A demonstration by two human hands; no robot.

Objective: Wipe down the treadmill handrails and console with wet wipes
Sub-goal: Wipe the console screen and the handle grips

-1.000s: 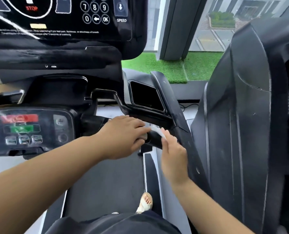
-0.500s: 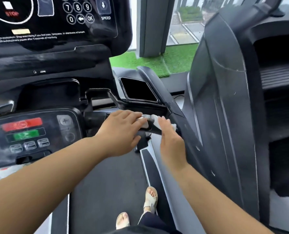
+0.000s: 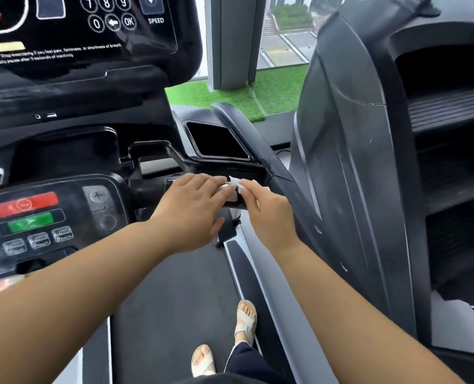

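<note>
My left hand (image 3: 192,210): fingers nearly straight, laid over the wet wipe (image 3: 233,187), pressing it onto the black handrail (image 3: 150,189). My right hand (image 3: 269,214): fingers curled, pinching the wipe's free white corner, just beside my left fingertips. Wet wipe: on the handrail, right of the console (image 3: 36,217)

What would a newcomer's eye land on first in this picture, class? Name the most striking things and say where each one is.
Two bare hands meet in the middle: the left hand presses a white wet wipe on the black handrail, while the right hand pinches the wipe's edge. At lower left, a red button and a green button stand out on the dark control panel. Bright green turf lies at top centre.
</note>
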